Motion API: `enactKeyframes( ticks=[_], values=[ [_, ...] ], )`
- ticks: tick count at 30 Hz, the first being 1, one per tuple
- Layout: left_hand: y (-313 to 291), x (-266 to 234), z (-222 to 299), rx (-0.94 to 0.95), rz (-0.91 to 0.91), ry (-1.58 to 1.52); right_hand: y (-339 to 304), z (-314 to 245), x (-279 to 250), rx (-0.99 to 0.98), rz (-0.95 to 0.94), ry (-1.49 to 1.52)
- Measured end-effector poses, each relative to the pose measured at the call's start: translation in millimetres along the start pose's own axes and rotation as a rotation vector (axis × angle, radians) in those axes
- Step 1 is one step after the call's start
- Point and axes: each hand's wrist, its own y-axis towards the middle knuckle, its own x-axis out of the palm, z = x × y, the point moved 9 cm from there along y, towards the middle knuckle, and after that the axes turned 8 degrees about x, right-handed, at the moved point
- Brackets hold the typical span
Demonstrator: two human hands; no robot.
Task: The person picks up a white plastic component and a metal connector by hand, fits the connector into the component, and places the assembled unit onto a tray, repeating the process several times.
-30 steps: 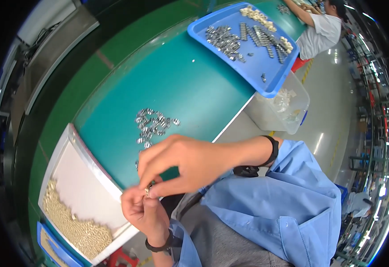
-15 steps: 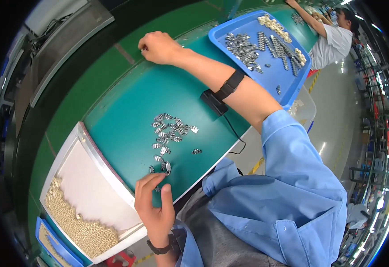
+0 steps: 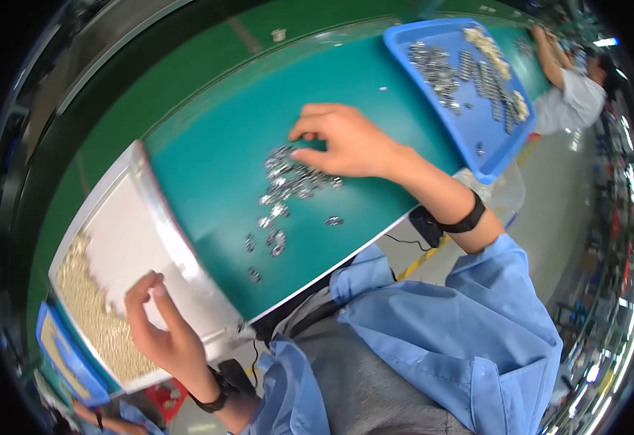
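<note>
Small shiny metal parts [image 3: 281, 177] lie in a loose heap on the green table, with several strays on its near side. Over the heap's far edge hovers my right hand [image 3: 350, 141], thumb and forefinger apart, with nothing visible between them. My left hand [image 3: 165, 330] is above a white tray [image 3: 186, 254] with many small cream-coloured parts [image 3: 96, 312] along its left side. Its thumb and forefinger are pinched together, with a tiny dark thing perhaps at the tips, too blurred to name.
A blue tray [image 3: 487, 148] at the far right holds metal parts, some in rows, and cream pieces. A small pale piece [image 3: 279, 35] lies on the green strip beyond the table [image 3: 259, 94]. Another person [image 3: 574, 98] works at far right; a smaller blue tray [image 3: 88, 384] is at lower left.
My right hand has come back from the far green strip to the metal heap; a pale piece shows there now. My left hand has moved left from the metal parts to over the white tray.
</note>
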Motion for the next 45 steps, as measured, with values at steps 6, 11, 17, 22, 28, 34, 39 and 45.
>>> enactKeyframes(
  ticks=[6, 11, 17, 22, 28, 34, 39, 45],
  values=[
    [-3.1, -101.9, -108.3, -0.089, 0.028, 0.278, -15.4, -34.7, 1.8, 0.118, -0.033, -0.041],
    [35.8, -133.5, -173.1, -0.101, -0.021, 0.404, -20.9, -33.5, 13.2, 0.200, -0.068, 0.145],
    [108.6, -88.5, -203.6, -0.074, -0.160, 0.620, -27.2, -51.0, -2.4, 0.081, 0.069, 0.224],
    [133.0, -52.0, -227.3, -0.084, -0.212, 0.703, -29.9, -29.0, -19.5, 0.130, 0.138, 0.352],
    [123.2, -55.2, -191.9, 0.103, -0.105, 0.622, -22.2, -25.8, -26.0, 0.149, 0.023, 0.750],
    [72.4, -17.8, -60.5, 0.077, -0.055, 0.184, -39.3, -41.1, -25.6, 0.040, -0.067, 1.118],
    [6.2, 10.7, 30.1, 0.348, -0.070, -0.128, -51.7, -76.7, -23.1, -0.084, -0.078, 1.022],
    [-42.1, 41.4, 57.7, 0.248, -0.041, -0.684, -68.5, -117.5, -32.0, -0.238, -0.041, 0.802]
  ],
)
